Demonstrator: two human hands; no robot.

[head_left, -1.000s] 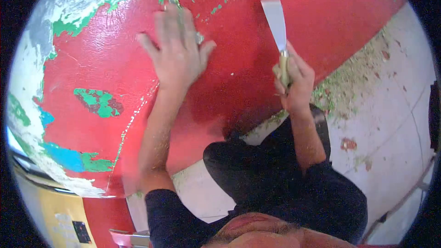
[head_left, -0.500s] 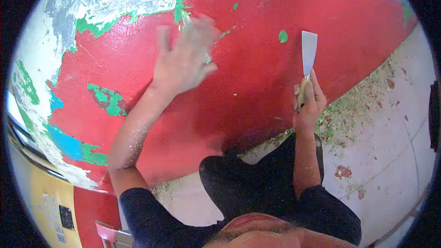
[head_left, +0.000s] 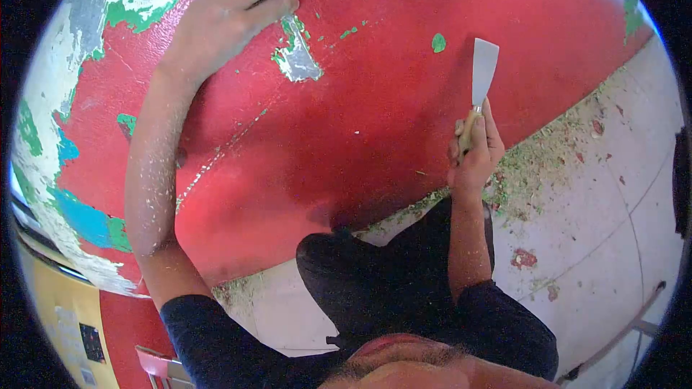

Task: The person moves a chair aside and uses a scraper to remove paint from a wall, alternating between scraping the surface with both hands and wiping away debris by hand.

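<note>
Against the upper left of the red painted wall (head_left: 389,101) rests my left hand (head_left: 227,18), its fingers bent and partly apart at the edge of a stripped grey and green area. Nothing shows in it. Just below its fingertips is a bare grey patch (head_left: 299,61) edged with green. My right hand (head_left: 476,151) is wrapped round the pale handle of a putty knife (head_left: 485,68). The knife's wide metal blade points up, in front of the wall; whether it touches the wall cannot be told.
Paint flakes (head_left: 526,180) lie along the foot of the wall on the pale floor (head_left: 584,245). A pink and grey chair (head_left: 160,366) stands at the lower left, near a yellow wall (head_left: 68,288). A dark metal bar (head_left: 613,335) is at the lower right.
My left hand has moved up and left along the wall, uncovering the grey patch. The putty knife is still in my right hand, and the view has shifted slightly.
</note>
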